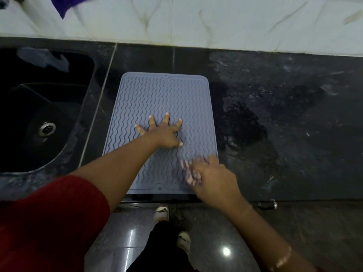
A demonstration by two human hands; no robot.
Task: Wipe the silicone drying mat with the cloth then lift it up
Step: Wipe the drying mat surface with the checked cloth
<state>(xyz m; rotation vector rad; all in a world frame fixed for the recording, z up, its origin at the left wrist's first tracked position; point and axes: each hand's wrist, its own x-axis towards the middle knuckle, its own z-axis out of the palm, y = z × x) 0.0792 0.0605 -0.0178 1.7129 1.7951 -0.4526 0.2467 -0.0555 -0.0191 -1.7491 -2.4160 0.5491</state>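
Observation:
A grey-blue silicone drying mat (163, 95) with wavy ridges lies flat on the black stone counter, its near edge at the counter's front. My left hand (164, 131) presses on the mat's middle with fingers spread and straight. My right hand (208, 175) is over the mat's near right corner, fingers extended and blurred by motion; it holds nothing that I can see. A purple cloth (66, 3) shows at the top left edge, off the counter, against the wall.
A black sink (27, 107) with a metal drain (46, 128) lies left of the mat. Wet smears (245, 118) mark the counter to the right. A white marble wall (216, 20) backs the counter. My feet stand on the glossy floor below.

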